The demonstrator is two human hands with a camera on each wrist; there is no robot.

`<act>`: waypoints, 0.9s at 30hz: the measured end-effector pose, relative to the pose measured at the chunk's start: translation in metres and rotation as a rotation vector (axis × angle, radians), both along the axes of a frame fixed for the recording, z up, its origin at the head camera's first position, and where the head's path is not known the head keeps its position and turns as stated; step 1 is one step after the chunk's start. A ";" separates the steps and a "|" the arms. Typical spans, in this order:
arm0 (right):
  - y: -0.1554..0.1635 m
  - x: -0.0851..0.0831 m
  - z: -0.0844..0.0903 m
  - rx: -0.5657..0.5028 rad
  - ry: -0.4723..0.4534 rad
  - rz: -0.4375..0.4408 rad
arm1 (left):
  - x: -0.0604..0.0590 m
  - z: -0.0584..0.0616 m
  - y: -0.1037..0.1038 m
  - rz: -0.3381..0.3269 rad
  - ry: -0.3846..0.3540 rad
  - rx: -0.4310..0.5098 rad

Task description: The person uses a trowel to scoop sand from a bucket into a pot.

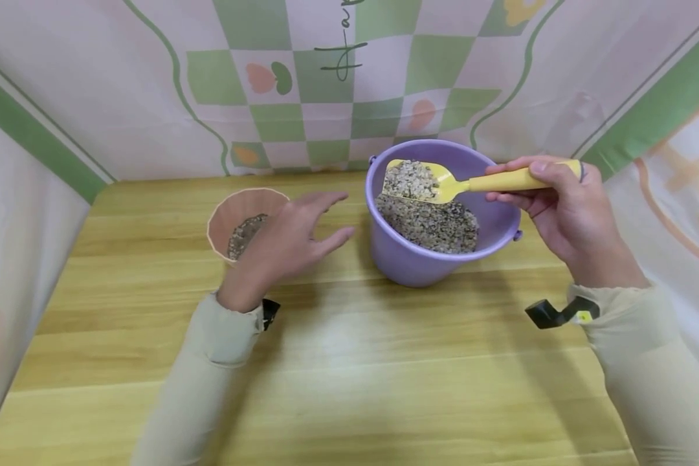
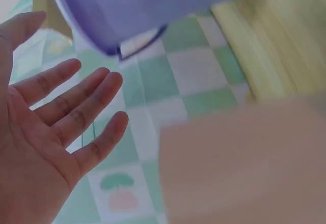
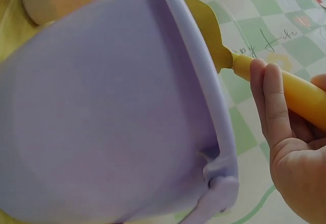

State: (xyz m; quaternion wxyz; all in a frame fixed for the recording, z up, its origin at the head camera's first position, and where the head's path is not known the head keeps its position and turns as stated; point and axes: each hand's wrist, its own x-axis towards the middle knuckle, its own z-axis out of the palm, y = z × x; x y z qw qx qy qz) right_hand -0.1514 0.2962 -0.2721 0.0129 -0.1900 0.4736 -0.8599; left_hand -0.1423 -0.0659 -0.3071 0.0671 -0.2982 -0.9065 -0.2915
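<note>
The bucket [image 1: 437, 259] is smooth matt purple plastic holding coarse gravel [image 1: 437, 223]; beneath it, the worktop [image 1: 349, 362] shows glossy wood grain.

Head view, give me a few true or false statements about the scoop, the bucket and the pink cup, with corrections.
1. The right hand grips the yellow scoop by its handle. True.
2. The scoop is empty. False: it carries gravel.
3. The left hand grips the pink cup. False: its fingers are spread, holding nothing.
4. The purple bucket holds gravel. True.
5. The pink cup is empty. False: some gravel lies inside.
</note>
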 end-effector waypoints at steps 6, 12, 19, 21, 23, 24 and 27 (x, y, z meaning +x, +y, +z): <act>-0.009 -0.002 0.003 -0.013 -0.021 0.003 | 0.004 -0.003 -0.038 0.145 -0.012 -0.042; -0.015 -0.004 0.006 -0.029 -0.040 0.052 | 0.007 -0.011 -0.074 0.260 -0.150 -0.066; -0.020 -0.005 0.006 -0.028 -0.040 0.089 | 0.009 -0.020 -0.085 0.310 -0.272 -0.069; -0.021 -0.006 0.006 -0.023 -0.037 0.098 | 0.008 -0.023 -0.085 0.310 -0.284 -0.075; -0.023 -0.006 0.007 -0.010 -0.034 0.098 | 0.006 -0.026 -0.084 0.302 -0.290 -0.069; -0.024 -0.007 0.008 -0.004 -0.034 0.100 | 0.005 -0.027 -0.083 0.295 -0.291 -0.059; -0.027 -0.008 0.011 0.026 -0.030 0.113 | 0.003 -0.032 -0.080 0.279 -0.289 -0.019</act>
